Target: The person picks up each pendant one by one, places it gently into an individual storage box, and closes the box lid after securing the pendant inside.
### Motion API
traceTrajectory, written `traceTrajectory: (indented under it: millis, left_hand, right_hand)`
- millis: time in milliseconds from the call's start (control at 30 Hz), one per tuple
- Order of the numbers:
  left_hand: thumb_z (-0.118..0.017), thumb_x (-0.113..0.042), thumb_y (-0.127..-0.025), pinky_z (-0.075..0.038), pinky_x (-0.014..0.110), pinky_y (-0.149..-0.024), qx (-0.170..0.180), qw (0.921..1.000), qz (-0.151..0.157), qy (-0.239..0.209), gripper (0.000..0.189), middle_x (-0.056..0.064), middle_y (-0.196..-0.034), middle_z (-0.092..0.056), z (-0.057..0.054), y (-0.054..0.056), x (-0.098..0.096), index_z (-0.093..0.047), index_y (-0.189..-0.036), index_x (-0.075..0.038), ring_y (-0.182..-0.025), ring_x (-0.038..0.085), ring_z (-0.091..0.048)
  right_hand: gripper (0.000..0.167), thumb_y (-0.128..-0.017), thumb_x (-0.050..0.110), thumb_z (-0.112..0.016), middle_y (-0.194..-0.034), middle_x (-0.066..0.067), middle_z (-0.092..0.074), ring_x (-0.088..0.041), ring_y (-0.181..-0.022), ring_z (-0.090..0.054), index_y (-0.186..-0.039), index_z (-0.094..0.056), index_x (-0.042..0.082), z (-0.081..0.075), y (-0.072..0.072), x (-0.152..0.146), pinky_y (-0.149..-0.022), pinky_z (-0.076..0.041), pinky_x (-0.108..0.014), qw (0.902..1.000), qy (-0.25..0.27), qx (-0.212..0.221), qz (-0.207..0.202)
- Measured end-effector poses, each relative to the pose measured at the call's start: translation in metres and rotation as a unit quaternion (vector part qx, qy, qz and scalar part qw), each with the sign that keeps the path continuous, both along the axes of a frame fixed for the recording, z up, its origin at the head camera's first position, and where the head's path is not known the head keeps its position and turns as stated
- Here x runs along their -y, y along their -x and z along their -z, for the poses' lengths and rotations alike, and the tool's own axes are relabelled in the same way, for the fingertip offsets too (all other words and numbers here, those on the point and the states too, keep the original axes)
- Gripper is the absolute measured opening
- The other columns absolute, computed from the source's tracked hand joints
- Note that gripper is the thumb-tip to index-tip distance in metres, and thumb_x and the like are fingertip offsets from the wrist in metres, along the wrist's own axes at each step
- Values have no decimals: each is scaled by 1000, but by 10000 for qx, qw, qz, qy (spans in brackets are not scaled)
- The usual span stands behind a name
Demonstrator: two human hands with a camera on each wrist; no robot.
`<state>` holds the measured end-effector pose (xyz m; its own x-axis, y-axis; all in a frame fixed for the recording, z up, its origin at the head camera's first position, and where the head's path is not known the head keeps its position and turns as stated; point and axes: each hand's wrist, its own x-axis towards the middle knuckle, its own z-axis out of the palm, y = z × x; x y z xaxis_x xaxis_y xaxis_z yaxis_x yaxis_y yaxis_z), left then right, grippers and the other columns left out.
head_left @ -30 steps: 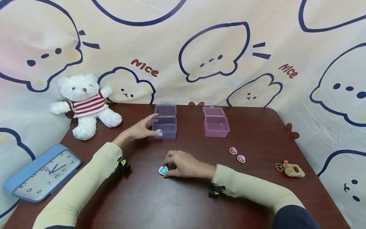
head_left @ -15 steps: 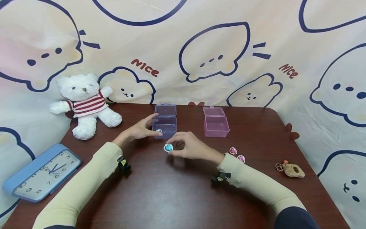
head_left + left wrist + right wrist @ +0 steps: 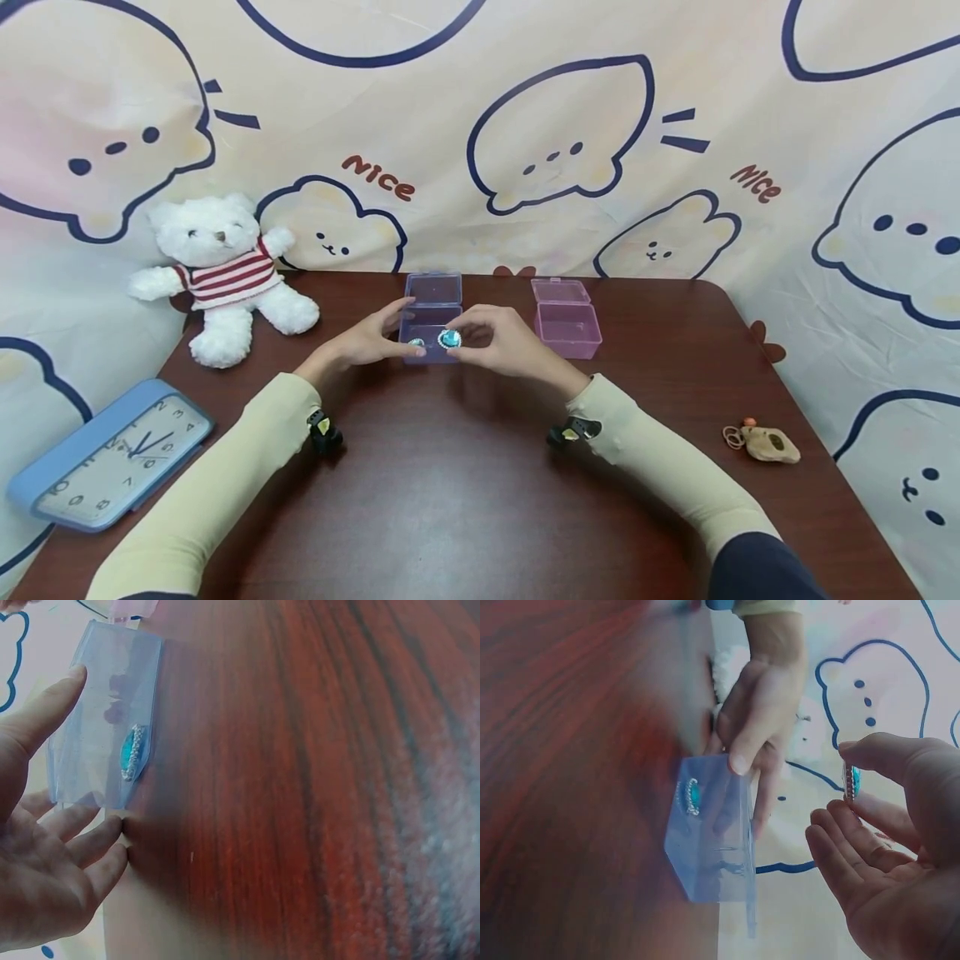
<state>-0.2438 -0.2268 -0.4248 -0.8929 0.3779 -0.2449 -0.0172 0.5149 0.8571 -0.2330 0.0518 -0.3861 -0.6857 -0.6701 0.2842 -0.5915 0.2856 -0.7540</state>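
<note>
1. A round turquoise gem with a beaded silvery rim (image 3: 449, 339) is pinched in the grip of the right hand (image 3: 504, 340), above the opened clear blue plastic box (image 3: 437, 356); half a second earlier it was in front of that box.
2. A second turquoise gem with a silvery rim (image 3: 694, 796) lies inside the box, unmoved.
3. The left hand (image 3: 366, 337) stays at the box's left end, its grip loose, thumb at the front, fingers extended.
4. The right arm's pale sleeve (image 3: 660, 458) now crosses where two pink gems showed earlier.
5. The opened clear pink plastic box (image 3: 568, 342) stands unchanged on the reddish-brown surface (image 3: 435, 500).
</note>
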Motion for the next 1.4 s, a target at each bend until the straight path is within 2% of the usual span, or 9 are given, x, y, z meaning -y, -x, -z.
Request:
traceTrajectory:
  millis: [233, 500, 700, 1033, 1233, 1400]
  left_hand:
    - [-77, -31, -93, -20, 63, -126, 29, 10000, -43, 5, 102, 17, -171, -23, 0, -1, 0, -8, -167, -21, -159, 42, -17]
    - [-77, -31, -93, -20, 63, -126, 10, 10000, -25, -9, 101, 17, -170, -25, -1, -1, 0, -8, -167, -20, -160, 42, -15]
    - [-78, -30, -93, -19, 64, -126, 1, 10000, -18, 1, 102, 17, -171, -24, -1, -1, 1, -8, -167, -21, -160, 42, -14]
    - [-76, -28, -94, -19, 64, -126, -27, 10000, 29, -26, 100, 18, -170, -24, -2, -3, 1, -7, -167, -19, -160, 43, -14]
    - [-76, -29, -94, -19, 65, -126, -16, 10000, 2, -10, 100, 17, -170, -25, -1, -2, 1, -8, -167, -19, -160, 42, -16]
    - [-76, -29, -94, -20, 64, -125, -45, 10000, 14, -8, 101, 17, -170, -25, -1, -2, 2, -7, -167, -19, -159, 43, -16]
  right_hand:
    - [31, -87, 14, -83, -103, -7, -74, -16, -92, -75, -116, -76, 7, 2, 14, 6, -88, -62, -29, 9991, -111, 185, 373]
    - [31, -88, 17, -83, -103, -6, -75, -15, -85, -72, -116, -76, 7, 11, 29, 10, -82, -60, -27, 9970, -389, 76, 669]
    - [31, -87, 19, -84, -101, -5, -74, -15, -85, -69, -115, -77, 8, 20, 38, 11, -80, -58, -26, 9957, -490, 101, 780]
    - [33, -88, 27, -83, -97, -3, -72, -15, -79, -60, -116, -77, 11, 34, 50, 17, -69, -51, -24, 9938, -776, -14, 800]
    - [33, -88, 29, -83, -99, -2, -72, -14, -82, -60, -116, -78, 11, 42, 54, 21, -73, -51, -25, 9931, -806, -207, 825]
    - [39, -88, 32, -83, -108, -6, -74, -20, -95, -66, -117, -77, 7, 46, 55, 24, -86, -56, -33, 9916, -858, -447, 861]
